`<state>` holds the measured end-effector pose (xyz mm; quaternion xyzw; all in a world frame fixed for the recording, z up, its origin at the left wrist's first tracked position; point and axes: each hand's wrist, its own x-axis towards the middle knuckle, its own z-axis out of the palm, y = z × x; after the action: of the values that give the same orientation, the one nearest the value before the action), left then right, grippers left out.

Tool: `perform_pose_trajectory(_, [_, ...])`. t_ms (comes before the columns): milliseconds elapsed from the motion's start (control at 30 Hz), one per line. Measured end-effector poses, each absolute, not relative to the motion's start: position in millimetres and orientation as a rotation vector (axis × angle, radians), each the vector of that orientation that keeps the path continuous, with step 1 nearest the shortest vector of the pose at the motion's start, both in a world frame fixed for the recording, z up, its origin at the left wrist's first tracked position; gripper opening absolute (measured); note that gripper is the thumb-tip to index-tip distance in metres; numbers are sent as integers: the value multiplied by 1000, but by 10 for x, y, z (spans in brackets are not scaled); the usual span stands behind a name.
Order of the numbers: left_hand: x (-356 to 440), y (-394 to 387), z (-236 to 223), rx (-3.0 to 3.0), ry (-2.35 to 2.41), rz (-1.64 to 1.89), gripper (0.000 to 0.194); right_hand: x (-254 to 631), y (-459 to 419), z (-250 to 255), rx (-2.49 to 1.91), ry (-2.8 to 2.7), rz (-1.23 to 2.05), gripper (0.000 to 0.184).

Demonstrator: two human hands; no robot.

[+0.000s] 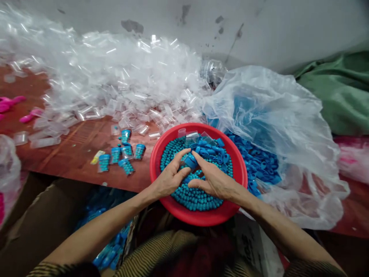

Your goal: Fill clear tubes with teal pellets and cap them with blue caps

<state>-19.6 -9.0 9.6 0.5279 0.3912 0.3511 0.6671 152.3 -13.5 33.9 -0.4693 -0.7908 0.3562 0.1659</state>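
Observation:
Both my hands are over a red basin [243,181] filled with turquoise-blue beads [198,202]. In the fingers of my left hand [170,179] is a small clear plastic cup with a blue cap [190,161]; its thumb lies below the cap and its index finger above. My right hand [216,181] has its fingers stretched toward the cap from the right, the fingertips at or close to it, with the thumb held apart. Blue plastic caps [209,148] are heaped on the beads at the basin's far side, beside a few clear cups [191,135].
Bead-filled cups with blue caps [115,155] lie left of the basin on the reddish table [83,173]. Behind is a large pile of clear cups [129,77]. A plastic bag [288,104] spills blue caps [259,157] at right. Below left stands a cardboard box [43,215].

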Motion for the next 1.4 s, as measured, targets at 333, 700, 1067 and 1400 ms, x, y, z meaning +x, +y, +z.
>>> perform_pose_trajectory(333, [-253, -84, 10, 1272, 927, 881, 50, 1353, -115, 248, -1462, -2458, 690, 65])
perform_pose_trajectory(700, [-263, -53, 12, 1115, 888, 891, 42, 1203, -149, 167, -1356, -2514, 206, 90])
perform_pose_trajectory(1067, [-256, -90, 9, 1235, 1084, 1092, 18, 1040, -10, 11, -1170, -2471, 9, 73])
perform_pose_trajectory(1400, [-1231, -268, -71, 1113, 1493, 1356, 35, 385, 544, 408, -877, -2808, 587, 49])
